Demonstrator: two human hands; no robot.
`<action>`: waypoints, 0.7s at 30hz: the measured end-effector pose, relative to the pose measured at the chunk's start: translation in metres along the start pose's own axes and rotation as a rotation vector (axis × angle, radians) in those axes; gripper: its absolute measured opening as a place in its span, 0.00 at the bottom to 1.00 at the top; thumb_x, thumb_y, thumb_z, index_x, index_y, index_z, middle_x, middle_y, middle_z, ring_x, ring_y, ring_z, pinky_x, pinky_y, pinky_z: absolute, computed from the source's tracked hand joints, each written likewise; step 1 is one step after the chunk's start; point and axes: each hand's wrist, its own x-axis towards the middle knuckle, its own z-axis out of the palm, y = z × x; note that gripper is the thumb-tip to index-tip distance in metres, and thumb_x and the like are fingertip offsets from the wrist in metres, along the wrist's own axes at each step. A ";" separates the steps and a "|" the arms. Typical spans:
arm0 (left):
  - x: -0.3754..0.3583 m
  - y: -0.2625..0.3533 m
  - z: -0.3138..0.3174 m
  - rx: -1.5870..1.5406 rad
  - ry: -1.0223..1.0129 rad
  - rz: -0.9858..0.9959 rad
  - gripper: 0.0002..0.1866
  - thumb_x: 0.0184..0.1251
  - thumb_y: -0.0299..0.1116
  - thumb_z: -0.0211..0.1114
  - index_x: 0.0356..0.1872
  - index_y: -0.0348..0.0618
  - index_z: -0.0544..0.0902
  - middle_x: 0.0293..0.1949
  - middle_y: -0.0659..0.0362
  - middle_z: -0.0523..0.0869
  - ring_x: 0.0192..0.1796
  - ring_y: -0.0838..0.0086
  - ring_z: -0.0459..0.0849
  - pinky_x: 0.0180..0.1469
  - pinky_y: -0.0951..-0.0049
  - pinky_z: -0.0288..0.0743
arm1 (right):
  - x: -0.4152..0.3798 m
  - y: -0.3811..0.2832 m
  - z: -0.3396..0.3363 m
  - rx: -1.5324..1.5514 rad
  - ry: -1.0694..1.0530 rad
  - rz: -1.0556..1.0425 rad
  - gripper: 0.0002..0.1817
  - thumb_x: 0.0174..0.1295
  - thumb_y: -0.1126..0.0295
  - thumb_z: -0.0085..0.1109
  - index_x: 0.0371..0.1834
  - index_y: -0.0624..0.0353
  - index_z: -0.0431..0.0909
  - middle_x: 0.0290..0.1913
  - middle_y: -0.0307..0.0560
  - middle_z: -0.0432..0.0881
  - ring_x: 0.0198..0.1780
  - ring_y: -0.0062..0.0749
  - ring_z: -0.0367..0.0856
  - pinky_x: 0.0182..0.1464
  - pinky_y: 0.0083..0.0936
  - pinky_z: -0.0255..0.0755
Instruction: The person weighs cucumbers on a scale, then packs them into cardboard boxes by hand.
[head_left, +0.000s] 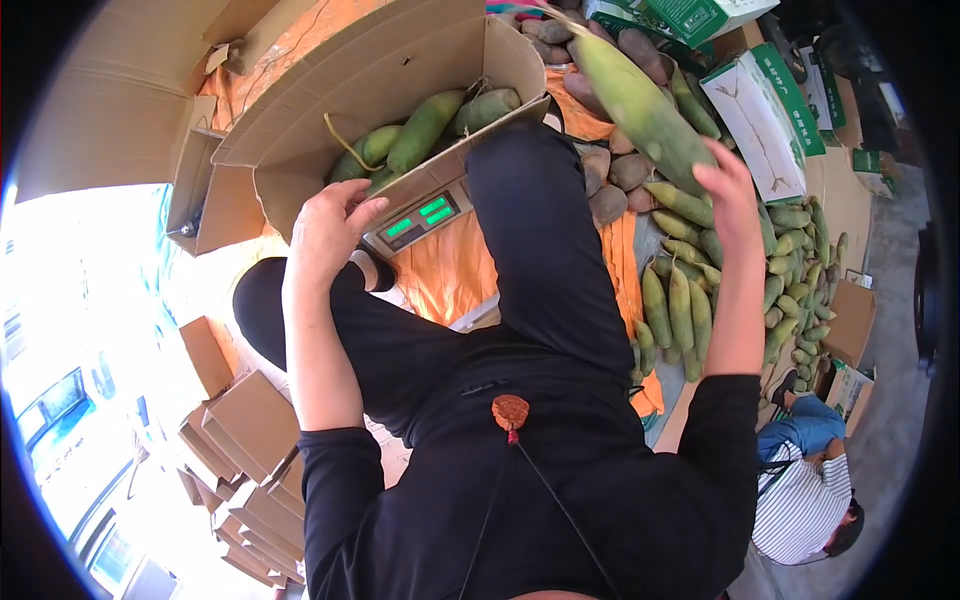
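Note:
My right hand is closed round the lower end of a large green radish, which is held up at a slant with its thin root toward the top. My left hand is at the near corner of an open cardboard box; its fingers are apart and slightly bent, and nothing shows in them. Whether they touch the box is hard to make out. Inside the box lie several green radishes. Just in front of the box is a scale with a lit green display.
Many more green radishes lie piled at the right, beside brownish-red round roots. White-and-green printed boxes stand beyond. Cardboard boxes are stacked at the left. A person in a striped shirt is at the lower right.

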 end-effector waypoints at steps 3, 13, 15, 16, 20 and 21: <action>0.000 0.000 -0.001 -0.006 0.005 -0.010 0.22 0.58 0.42 0.68 0.47 0.35 0.83 0.38 0.46 0.86 0.42 0.58 0.85 0.47 0.64 0.76 | 0.036 -0.055 0.046 -0.067 -0.186 -0.092 0.27 0.50 0.62 0.65 0.53 0.67 0.77 0.47 0.44 0.81 0.49 0.26 0.76 0.54 0.22 0.66; 0.001 0.003 -0.004 -0.018 -0.020 -0.004 0.19 0.59 0.40 0.67 0.44 0.35 0.84 0.38 0.47 0.86 0.41 0.61 0.86 0.46 0.67 0.76 | 0.109 -0.046 0.159 -0.271 -0.379 -0.129 0.24 0.65 0.53 0.56 0.57 0.58 0.76 0.46 0.39 0.82 0.44 0.22 0.79 0.43 0.20 0.72; 0.000 0.001 -0.005 -0.018 0.008 0.001 0.18 0.59 0.40 0.67 0.44 0.35 0.83 0.38 0.48 0.86 0.41 0.62 0.86 0.46 0.67 0.77 | 0.102 -0.033 0.143 -0.190 -0.269 -0.111 0.23 0.66 0.55 0.56 0.57 0.58 0.76 0.46 0.39 0.83 0.43 0.22 0.79 0.42 0.20 0.72; 0.000 0.002 -0.005 -0.021 0.005 -0.022 0.18 0.59 0.39 0.67 0.45 0.36 0.83 0.38 0.48 0.86 0.41 0.62 0.86 0.46 0.67 0.77 | 0.097 -0.024 0.132 -0.105 -0.166 -0.099 0.21 0.66 0.57 0.55 0.57 0.58 0.76 0.45 0.40 0.83 0.43 0.22 0.79 0.42 0.20 0.71; 0.002 0.002 -0.004 -0.004 0.013 0.006 0.18 0.59 0.38 0.67 0.45 0.36 0.83 0.38 0.49 0.87 0.41 0.62 0.86 0.46 0.67 0.77 | 0.070 0.050 0.081 -0.068 0.036 0.087 0.15 0.67 0.62 0.54 0.52 0.55 0.78 0.42 0.37 0.83 0.43 0.20 0.79 0.41 0.20 0.71; 0.001 0.003 -0.004 -0.004 0.025 -0.008 0.17 0.59 0.38 0.67 0.45 0.36 0.83 0.38 0.49 0.87 0.41 0.62 0.86 0.47 0.67 0.77 | 0.059 0.073 0.071 -0.110 0.059 0.156 0.14 0.66 0.63 0.55 0.51 0.54 0.78 0.41 0.36 0.83 0.42 0.19 0.79 0.41 0.20 0.71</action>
